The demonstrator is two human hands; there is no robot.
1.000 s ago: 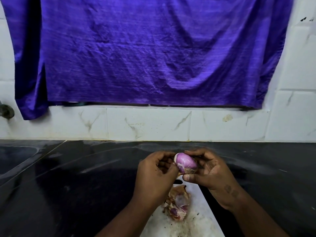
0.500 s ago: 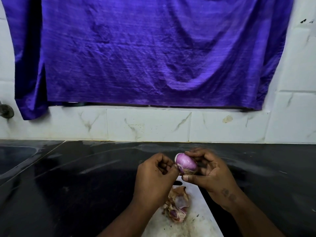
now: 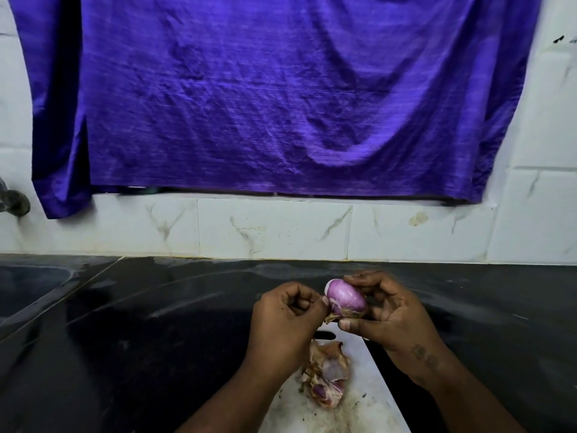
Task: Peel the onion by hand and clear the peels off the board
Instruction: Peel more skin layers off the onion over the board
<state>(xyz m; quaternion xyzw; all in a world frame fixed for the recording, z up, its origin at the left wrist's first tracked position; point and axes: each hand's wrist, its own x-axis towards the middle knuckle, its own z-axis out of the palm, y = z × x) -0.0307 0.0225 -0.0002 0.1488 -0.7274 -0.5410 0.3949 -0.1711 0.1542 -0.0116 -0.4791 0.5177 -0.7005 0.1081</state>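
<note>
1. Holding the onion (image 3: 345, 298) in the air above the far end of the board (image 3: 370, 390), the right hand (image 3: 392, 314) keeps its grip curled round it, with fingertips on the top and the thumb underneath.
2. The onion is mostly bare: glossy pink-purple, with a pale white patch at its far left end.
3. The left hand (image 3: 284, 317) is just beside the onion on its left. Its fingers are curled in, and its grip pinches a brownish loose skin (image 3: 329, 317) that hangs from the onion's lower left side. The thumb tip touches the onion.
4. The peels (image 3: 327, 381) lie in a heap on the white board, below and between the two hands. They are dry tan pieces mixed with purple-tinged ones.
5. Small dark crumbs are scattered on the board around the heap.
6. The board lies on a black, shiny worktop (image 3: 150, 326), and its near end runs out of the bottom of the view.
7. A dark sink (image 3: 29, 287) is set into the worktop at far left, with a metal tap (image 3: 14, 204) on the wall above it.
8. Behind the worktop is a white marbled tile wall (image 3: 274, 228), and a large purple cloth (image 3: 281, 104) hangs over most of it.
</note>
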